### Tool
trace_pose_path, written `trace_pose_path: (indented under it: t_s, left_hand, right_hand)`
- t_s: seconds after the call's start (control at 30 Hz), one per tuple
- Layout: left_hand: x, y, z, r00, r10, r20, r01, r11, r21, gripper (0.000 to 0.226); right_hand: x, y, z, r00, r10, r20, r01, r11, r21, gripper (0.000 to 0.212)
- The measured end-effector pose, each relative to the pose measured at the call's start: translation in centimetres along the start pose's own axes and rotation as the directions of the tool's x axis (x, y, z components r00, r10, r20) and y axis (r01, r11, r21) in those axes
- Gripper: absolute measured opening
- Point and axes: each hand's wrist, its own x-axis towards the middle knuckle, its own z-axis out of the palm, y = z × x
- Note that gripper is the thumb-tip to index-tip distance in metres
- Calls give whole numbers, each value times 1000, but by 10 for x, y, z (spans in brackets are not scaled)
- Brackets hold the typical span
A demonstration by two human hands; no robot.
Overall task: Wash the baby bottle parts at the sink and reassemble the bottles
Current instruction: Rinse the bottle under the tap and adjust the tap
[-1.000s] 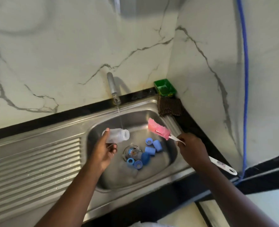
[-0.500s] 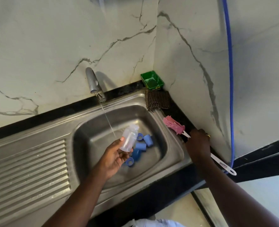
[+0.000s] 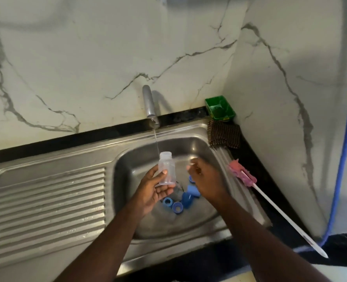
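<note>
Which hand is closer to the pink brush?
Right. The right hand is over the sink, just left of the pink brush; the left hand is farther left, holding the bottle.

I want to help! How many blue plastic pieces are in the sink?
5 show in the steel sink: two blue rings nearest, a dark blue cap, a pale blue cap, another blue piece by the right hand. Others may hide.

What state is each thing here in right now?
Clear plastic bottle: uncapped, upright, gripped by the left hand.
Metal tap: running, thin stream.
Pink sponge brush with white handle: lying unheld at the steel sink edge.
Blue plastic caps and rings: loose in the sink.
Right hand: empty, over the sink.
</note>
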Motion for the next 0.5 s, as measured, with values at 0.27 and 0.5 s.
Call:
trace_pose_path:
  t_s: [0.27, 0.5]
  left_hand:
    - [25, 51, -21, 989, 88, -120, -70, 987, 147, 23]
    - [62, 66, -24, 950, 214, -226, -150, 951, 271, 18]
  right_hand:
    - [86, -66, 70, 905, 159, 395, -351, 805, 479, 15]
    - [125, -77, 79, 903, 206, 378, -379, 797, 470, 23]
